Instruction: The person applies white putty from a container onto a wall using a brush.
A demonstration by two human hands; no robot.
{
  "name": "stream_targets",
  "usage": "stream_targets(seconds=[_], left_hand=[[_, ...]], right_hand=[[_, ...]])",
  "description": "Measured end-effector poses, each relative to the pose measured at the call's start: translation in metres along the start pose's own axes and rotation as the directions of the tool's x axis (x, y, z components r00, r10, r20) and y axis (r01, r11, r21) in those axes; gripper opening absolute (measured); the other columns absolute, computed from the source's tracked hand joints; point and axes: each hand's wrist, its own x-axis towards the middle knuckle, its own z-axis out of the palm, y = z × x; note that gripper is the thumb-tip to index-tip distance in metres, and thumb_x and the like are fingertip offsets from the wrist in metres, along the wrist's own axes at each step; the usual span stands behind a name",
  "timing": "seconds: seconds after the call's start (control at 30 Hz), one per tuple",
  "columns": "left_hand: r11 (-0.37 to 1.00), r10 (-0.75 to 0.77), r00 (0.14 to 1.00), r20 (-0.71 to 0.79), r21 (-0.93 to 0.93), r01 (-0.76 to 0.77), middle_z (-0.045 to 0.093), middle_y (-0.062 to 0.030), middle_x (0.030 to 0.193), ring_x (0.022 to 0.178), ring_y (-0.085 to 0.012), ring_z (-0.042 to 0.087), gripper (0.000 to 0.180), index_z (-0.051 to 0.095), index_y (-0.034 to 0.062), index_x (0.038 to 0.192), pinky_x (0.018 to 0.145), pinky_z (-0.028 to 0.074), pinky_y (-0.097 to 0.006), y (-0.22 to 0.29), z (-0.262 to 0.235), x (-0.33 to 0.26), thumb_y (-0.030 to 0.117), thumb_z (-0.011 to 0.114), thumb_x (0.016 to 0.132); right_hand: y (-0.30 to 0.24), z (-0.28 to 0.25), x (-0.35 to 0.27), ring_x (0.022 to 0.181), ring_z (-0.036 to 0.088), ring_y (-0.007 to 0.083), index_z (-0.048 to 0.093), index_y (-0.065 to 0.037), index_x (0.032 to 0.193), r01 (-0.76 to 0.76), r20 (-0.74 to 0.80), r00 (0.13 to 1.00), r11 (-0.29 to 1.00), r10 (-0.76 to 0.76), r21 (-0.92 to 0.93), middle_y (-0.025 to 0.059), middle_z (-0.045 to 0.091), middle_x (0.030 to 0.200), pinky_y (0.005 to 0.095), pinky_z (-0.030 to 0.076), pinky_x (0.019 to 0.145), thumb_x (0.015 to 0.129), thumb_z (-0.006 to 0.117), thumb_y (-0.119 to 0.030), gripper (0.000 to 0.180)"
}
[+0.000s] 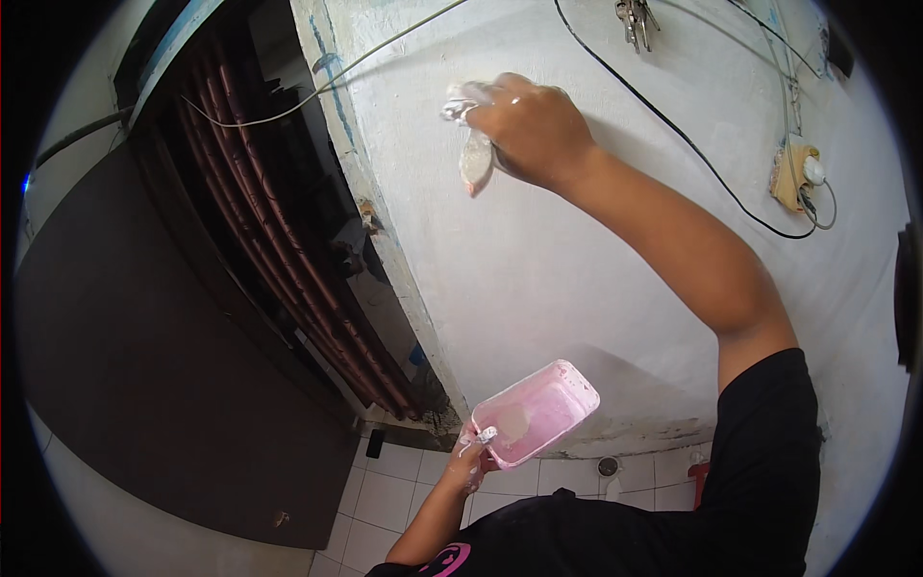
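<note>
At white wall, right hand clenched round whitened cloth; left hand gripping pink tub by end

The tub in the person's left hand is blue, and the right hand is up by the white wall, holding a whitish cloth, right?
Not quite: in the head view the tub is pink, not blue. The rest stands: the left hand holds it, and the right hand, up by the white wall, holds a whitish cloth.
</note>
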Motion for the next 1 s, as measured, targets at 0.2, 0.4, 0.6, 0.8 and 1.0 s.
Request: stream_targets(seconds=[0.2, 0.4, 0.6, 0.8, 1.0], left_hand=[[1.000, 0.031, 0.999, 0.023, -0.003, -0.031, 0.053, -0.0082, 0.113, 0.094, -0.0201, 0.060, 0.053, 0.034, 0.0131, 0.128, 0.069, 0.056, -0.037, -0.013, 0.000, 0.007, 0.027, 0.060, 0.084], [1.000, -0.006, 1.000, 0.010, -0.012, 0.006, 0.052, -0.0069, 0.112, 0.094, -0.0191, 0.060, 0.055, 0.035, 0.0146, 0.128, 0.070, 0.056, -0.037, -0.030, 0.003, 0.003, 0.027, 0.063, 0.082], [0.999, -0.026, 0.998, -0.061, -0.045, 0.023, 0.052, -0.0059, 0.115, 0.096, -0.0191, 0.059, 0.057, 0.034, 0.0142, 0.128, 0.070, 0.056, -0.037, -0.037, 0.000, -0.008, 0.028, 0.064, 0.081], [1.000, 0.014, 0.999, -0.051, 0.015, -0.013, 0.049, -0.0080, 0.120, 0.104, -0.0238, 0.056, 0.065, 0.031, 0.0134, 0.133, 0.074, 0.054, -0.041, -0.032, -0.009, -0.008, 0.026, 0.064, 0.079], [0.997, 0.074, 0.995, -0.072, -0.009, -0.075, 0.048, -0.0088, 0.120, 0.101, -0.0221, 0.057, 0.065, 0.031, 0.0119, 0.131, 0.071, 0.055, -0.039, -0.015, -0.007, -0.011, 0.030, 0.065, 0.078]], right_hand=[[-0.057, 0.078, -0.063, 0.091, 0.060, 0.0305, 0.063, -0.011, 0.092, 0.161, 0.343, 0.906, 0.952, -0.247, 0.261, 0.0124, 0.062, 0.087, 0.0459, 0.050, 0.073, 0.081, 0.049, -0.014, 0.018], [-0.021, 0.032, 0.022, 0.086, 0.062, 0.0287, 0.064, -0.014, 0.089, -0.040, 0.198, 0.980, 0.965, -0.012, 0.258, 0.0098, 0.064, 0.084, 0.0416, 0.051, 0.071, 0.072, 0.055, -0.010, 0.019], [-0.018, 0.018, 0.044, 0.083, 0.061, 0.0299, 0.063, -0.010, 0.092, -0.017, -0.130, 0.991, 1.000, 0.019, 0.020, 0.0132, 0.063, 0.089, 0.0427, 0.052, 0.067, 0.081, 0.048, -0.011, 0.018], [-0.097, 0.124, -0.094, 0.104, 0.054, 0.0458, 0.057, -0.005, 0.113, 0.265, 0.294, 0.898, 0.937, -0.326, 0.230, 0.0316, 0.053, 0.114, 0.0543, 0.048, 0.082, 0.086, 0.045, -0.019, 0.033], [-0.071, 0.093, -0.090, 0.090, 0.059, 0.0247, 0.062, -0.012, 0.093, 0.027, 0.276, 0.952, 0.936, -0.130, 0.350, 0.0078, 0.061, 0.108, 0.0382, 0.052, 0.067, 0.073, 0.058, -0.014, 0.020]])
